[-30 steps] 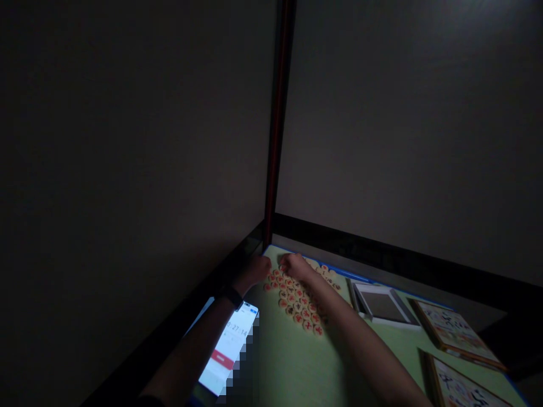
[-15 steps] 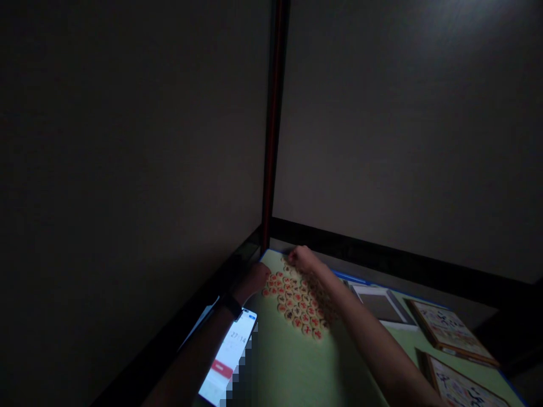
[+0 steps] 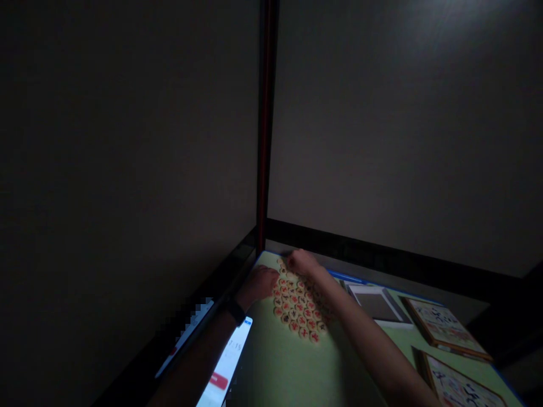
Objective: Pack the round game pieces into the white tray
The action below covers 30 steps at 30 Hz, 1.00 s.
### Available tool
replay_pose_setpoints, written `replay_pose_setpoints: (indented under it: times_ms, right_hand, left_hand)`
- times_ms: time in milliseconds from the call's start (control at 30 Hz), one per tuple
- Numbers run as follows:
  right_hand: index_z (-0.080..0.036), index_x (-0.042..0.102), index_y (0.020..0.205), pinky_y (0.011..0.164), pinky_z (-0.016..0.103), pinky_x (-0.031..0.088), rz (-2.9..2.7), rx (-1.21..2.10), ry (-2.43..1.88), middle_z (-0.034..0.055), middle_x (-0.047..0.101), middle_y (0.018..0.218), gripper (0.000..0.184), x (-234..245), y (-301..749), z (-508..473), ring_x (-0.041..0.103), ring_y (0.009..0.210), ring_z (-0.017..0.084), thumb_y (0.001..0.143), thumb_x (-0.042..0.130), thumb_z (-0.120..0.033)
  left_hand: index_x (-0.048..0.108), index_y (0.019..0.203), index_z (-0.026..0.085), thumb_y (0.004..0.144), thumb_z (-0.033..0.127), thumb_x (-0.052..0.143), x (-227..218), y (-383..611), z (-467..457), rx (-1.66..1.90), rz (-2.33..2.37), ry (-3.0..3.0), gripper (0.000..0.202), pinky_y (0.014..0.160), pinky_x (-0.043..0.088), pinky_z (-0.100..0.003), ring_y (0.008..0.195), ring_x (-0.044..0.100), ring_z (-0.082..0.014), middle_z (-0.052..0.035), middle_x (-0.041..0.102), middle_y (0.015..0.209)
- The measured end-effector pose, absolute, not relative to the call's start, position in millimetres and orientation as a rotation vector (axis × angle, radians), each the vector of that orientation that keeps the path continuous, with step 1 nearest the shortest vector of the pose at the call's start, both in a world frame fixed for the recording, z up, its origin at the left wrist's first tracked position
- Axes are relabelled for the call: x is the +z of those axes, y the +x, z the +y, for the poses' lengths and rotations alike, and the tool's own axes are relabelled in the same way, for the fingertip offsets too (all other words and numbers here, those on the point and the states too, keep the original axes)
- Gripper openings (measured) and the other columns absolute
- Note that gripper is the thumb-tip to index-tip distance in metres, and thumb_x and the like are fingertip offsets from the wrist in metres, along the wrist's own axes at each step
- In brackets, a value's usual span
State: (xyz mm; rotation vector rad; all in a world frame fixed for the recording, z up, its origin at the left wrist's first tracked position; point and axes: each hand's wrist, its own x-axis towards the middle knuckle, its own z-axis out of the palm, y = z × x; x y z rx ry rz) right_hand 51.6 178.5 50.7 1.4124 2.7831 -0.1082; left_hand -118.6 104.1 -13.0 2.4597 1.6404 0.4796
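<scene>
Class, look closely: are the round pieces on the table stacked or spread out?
Spread out: the clearly visible round pieces lie side by side on the green tabletop, many showing red markings.

1. On your phone [image 3: 229, 362], bottom left of centre, you can read "7:15"; its red button [image 3: 219, 380] has a blurred label.
2. Your round pieces [image 3: 300, 308], lower centre, bear red and black characters too small to read.
3. Your boxes [image 3: 449, 327], lower right, show illegible characters.

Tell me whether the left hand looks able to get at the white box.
Probably not directly: the right arm crosses between the left hand and the white box.
</scene>
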Motion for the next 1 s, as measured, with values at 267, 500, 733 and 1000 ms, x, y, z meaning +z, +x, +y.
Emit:
replay_pose_setpoints:
  times_ms: [267, 500, 733, 1000]
  right_hand:
    - [-0.021, 0.073, 0.109, 0.083, 0.029, 0.048, 2.796, -0.105, 1.311, 0.0148, 0.074, 0.110, 0.030, 34.4, 52.3, 159.9, 0.069, 0.103, 0.026, 0.086, 0.056, -0.013]
    - [-0.019, 0.074, 0.107, 0.083, 0.026, 0.049, 2.845, -0.252, 1.295, 0.0117, 0.075, 0.106, 0.031, 33.7, 54.5, 165.6, 0.070, 0.101, 0.024, 0.083, 0.056, -0.010]
    - [-0.019, 0.079, 0.094, 0.075, 0.018, 0.049, 2.870, -0.455, 1.344, 0.0015, 0.079, 0.092, 0.038, 23.8, 54.7, 181.0, 0.073, 0.087, 0.016, 0.072, 0.055, 0.000]
    - [-0.021, 0.081, 0.088, 0.078, 0.021, 0.049, 2.874, -0.400, 1.373, 0.0031, 0.079, 0.090, 0.030, 24.3, 58.7, 181.8, 0.073, 0.089, 0.018, 0.075, 0.059, -0.004]
  left_hand:
    - [0.069, 0.086, 0.016, 0.093, 0.015, 0.040, -15.2, -115.5, 107.0, 0.477, 1.704, 2.445, 0.029, 0.088, 0.044, -0.031, 0.091, 0.061, -0.0199, -0.0092, 0.071, 0.095]
    - [0.069, 0.088, 0.014, 0.092, 0.016, 0.041, -12.9, -117.0, 104.8, 0.456, 1.773, 2.406, 0.029, 0.089, 0.045, -0.032, 0.093, 0.063, -0.0210, -0.0117, 0.070, 0.096]
    - [0.068, 0.085, 0.014, 0.093, 0.016, 0.040, -15.8, -119.3, 103.5, 0.430, 1.761, 2.359, 0.029, 0.082, 0.046, -0.031, 0.089, 0.064, -0.0210, -0.0112, 0.070, 0.092]
    - [0.065, 0.117, 0.013, 0.089, 0.010, 0.040, -14.4, -108.2, 113.8, 0.614, 1.628, 2.403, 0.038, 0.109, 0.040, -0.034, 0.119, 0.057, -0.0207, -0.0116, 0.066, 0.126]
